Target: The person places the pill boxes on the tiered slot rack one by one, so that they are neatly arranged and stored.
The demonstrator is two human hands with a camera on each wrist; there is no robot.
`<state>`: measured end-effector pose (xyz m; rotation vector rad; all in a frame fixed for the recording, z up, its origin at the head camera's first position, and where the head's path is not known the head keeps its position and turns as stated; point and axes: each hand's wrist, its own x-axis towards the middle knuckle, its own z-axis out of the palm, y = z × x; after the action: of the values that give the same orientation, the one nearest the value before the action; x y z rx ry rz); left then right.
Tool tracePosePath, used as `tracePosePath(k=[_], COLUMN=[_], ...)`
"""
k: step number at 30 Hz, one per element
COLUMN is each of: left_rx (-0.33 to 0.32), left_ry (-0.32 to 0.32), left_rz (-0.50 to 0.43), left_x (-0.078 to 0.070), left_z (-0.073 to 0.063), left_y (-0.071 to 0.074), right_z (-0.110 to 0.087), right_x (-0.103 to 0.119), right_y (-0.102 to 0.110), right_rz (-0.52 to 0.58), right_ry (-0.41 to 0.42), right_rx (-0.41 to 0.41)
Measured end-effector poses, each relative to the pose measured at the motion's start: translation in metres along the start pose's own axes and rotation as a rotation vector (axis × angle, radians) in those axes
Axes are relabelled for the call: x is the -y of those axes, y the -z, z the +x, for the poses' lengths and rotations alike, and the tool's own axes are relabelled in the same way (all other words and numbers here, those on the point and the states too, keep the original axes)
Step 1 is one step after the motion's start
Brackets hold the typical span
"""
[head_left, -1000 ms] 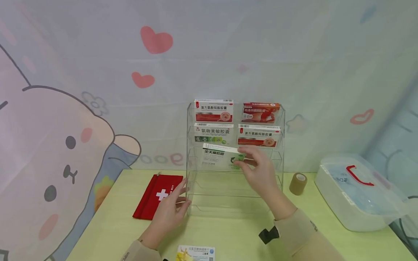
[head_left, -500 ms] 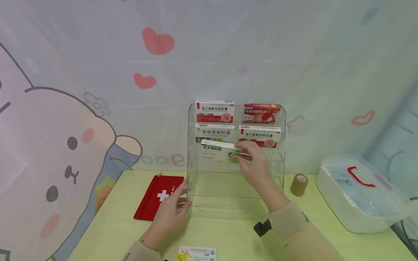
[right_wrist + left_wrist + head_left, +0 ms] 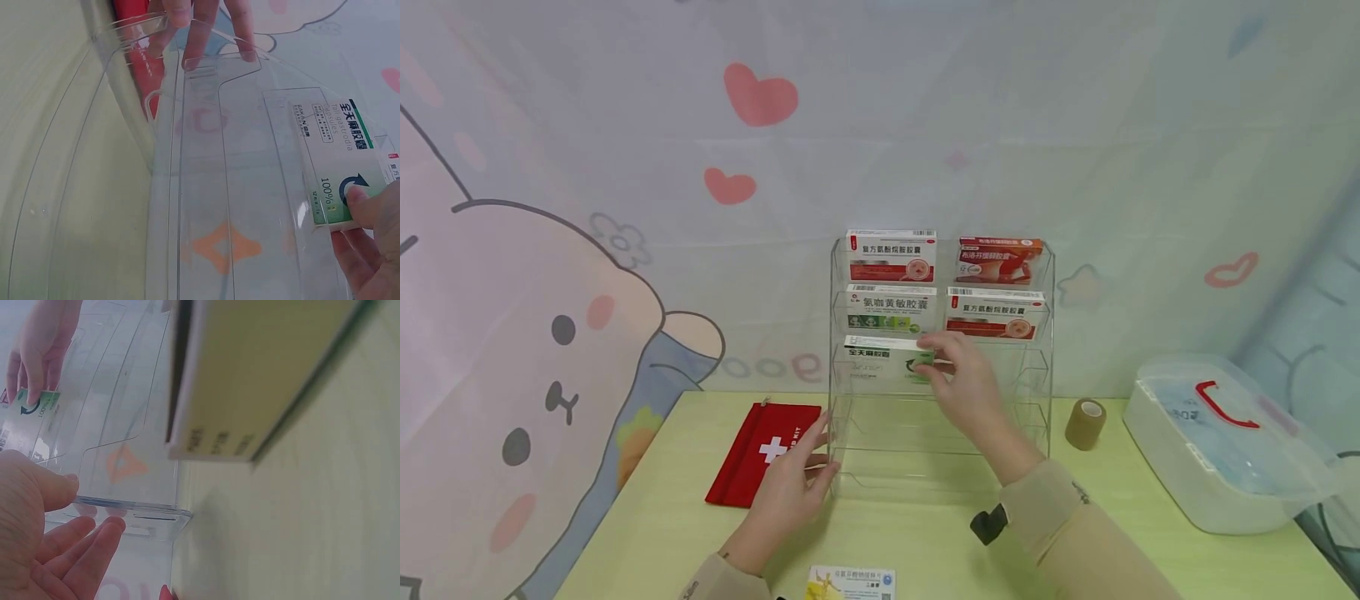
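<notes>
My right hand (image 3: 964, 385) pinches the right end of a white and green medicine box (image 3: 880, 363) between thumb and fingers. That box stands at the left of the third tier of a clear display rack (image 3: 917, 451). In the right wrist view the box (image 3: 334, 156) sits behind the clear front lip of a tier. My left hand (image 3: 790, 479) holds the rack's lower left side; the left wrist view shows the thumb (image 3: 59, 490) on one face of the clear side and the fingers (image 3: 81, 556) on the other.
Medicine boxes fill the upper two tiers, among them a red box (image 3: 998, 262). A red first-aid pouch (image 3: 741, 458) lies left of the rack. To the right stand a brown bandage roll (image 3: 1086, 424) and a white lidded case (image 3: 1217, 467). A yellow-white box (image 3: 850, 582) lies in front.
My right hand has carried the white and green box left, up a little and then down into the third tier's left part. My left hand stays on the rack's side.
</notes>
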<state>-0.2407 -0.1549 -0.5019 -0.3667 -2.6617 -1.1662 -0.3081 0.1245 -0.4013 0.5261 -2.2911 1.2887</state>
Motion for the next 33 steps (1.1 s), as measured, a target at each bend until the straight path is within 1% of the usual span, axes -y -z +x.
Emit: tracePosePath(k=[5,9,18,27,33], left_rx=[0.003,0.004,0.004,0.002,0.000], left_ry=[-0.004,0.001,-0.009,-0.003,-0.015], left_rz=[-0.003,0.000,-0.004,-0.003,-0.006], left_x=[0.000,0.000,0.000,0.000,-0.001], left_z=[0.000,0.000,0.000,0.001,0.000], left_y=[0.000,0.001,0.001,0.000,0.001], right_z=[0.001,0.001,-0.002,-0.003,-0.003], right_x=[-0.001,-0.003,-0.004,-0.006,-0.005], right_y=[-0.003,-0.006,-0.010,-0.012,-0.012], right_rz=[-0.021,-0.020,-0.002,-0.043,-0.060], right_ry=[0.009,0.007,0.031,0.033,0.040], right_rx=[0.006,0.015,0.013,0.024,0.030])
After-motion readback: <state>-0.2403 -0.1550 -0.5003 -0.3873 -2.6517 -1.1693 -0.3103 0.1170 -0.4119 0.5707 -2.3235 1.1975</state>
